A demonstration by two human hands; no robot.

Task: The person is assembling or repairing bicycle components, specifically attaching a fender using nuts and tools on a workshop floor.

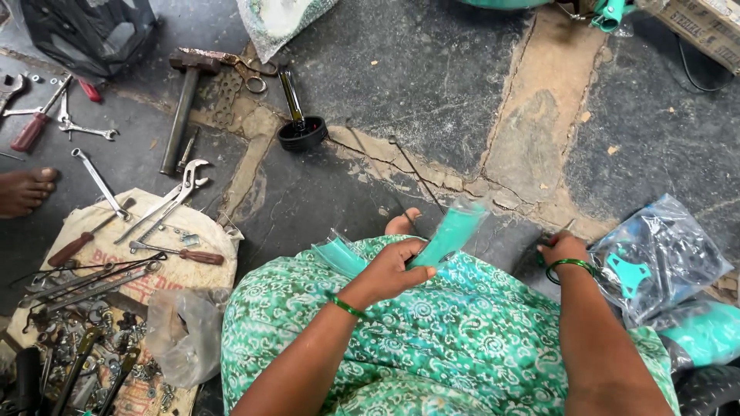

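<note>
Left of the teal tube (449,233), pliers (164,205) are lying on a sack (202,271). My left hand (391,270) is gripping that tube's lower end, fingers curled tight. Right of the tube, my right hand (562,248) is pinching something thin by a plastic bag (657,258); what it is, I cannot tell.

Green-and-white patterned garment (455,323), green bangles on both wrists, bare forearms

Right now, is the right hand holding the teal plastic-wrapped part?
No: the left hand grips the teal plastic-wrapped part, while the right hand reaches down to the stone floor beside a clear plastic bag.
</note>
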